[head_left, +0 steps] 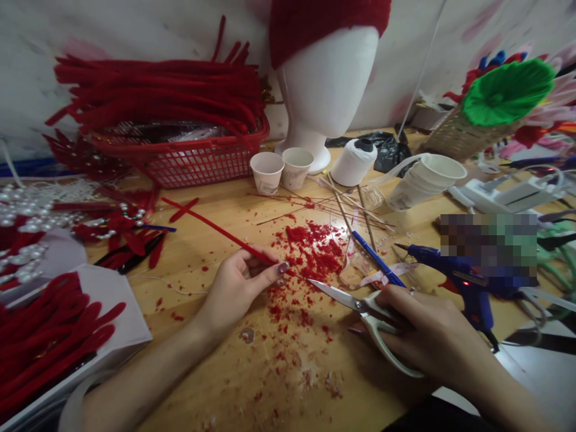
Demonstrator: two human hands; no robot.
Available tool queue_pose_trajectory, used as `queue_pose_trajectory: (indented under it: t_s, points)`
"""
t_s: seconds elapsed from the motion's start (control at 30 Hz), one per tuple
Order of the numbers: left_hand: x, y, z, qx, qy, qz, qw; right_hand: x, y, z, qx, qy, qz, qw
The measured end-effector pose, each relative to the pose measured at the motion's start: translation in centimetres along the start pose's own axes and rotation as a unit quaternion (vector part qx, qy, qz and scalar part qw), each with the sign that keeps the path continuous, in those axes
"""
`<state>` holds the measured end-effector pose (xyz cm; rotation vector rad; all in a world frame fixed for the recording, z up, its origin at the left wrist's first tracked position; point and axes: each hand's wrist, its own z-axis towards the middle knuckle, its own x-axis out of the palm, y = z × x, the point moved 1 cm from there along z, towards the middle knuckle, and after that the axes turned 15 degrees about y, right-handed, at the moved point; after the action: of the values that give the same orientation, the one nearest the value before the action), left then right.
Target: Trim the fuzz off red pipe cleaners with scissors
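Pinched between the thumb and fingers of my left hand [240, 282] is a red pipe cleaner [216, 227], its long end slanting up and to the left. My right hand [432, 324] has its fingers in the handles of a pair of scissors [335, 293]. The blades look closed, their tip pointing left toward my left thumb but apart from it. Between and beyond the hands, red fuzz clippings [315, 246] lie scattered over the wooden table [189, 372].
A red basket [202, 159] of red pipe cleaners stands behind, beside a white mannequin head [328, 84]. Paper cups [267, 174], a thread cone [355, 162] and a blue pen [378, 259] sit mid-table. A blue glue gun [472, 288] lies right; a box [121, 318] of red pieces, left.
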<state>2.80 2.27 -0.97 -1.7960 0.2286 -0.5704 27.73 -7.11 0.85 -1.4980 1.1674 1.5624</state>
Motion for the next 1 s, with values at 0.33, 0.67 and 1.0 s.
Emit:
queue_pose_trajectory:
  t_s: [0.33,0.67,1.0]
  points:
    - [-0.44,0.29,0.04,-0.005,-0.005,-0.015,1.000,-0.97,0.82,0.45,-0.006,-0.054,-0.066,0.996]
    - [-0.40,0.34,-0.01,-0.018,0.010,-0.040,0.999,-0.46,0.78,0.53,-0.002,-0.036,-0.053,0.998]
    - [-0.31,0.28,0.03,-0.020,0.019,-0.050,0.998,-0.35,0.87,0.74,-0.012,-0.035,-0.054,0.998]
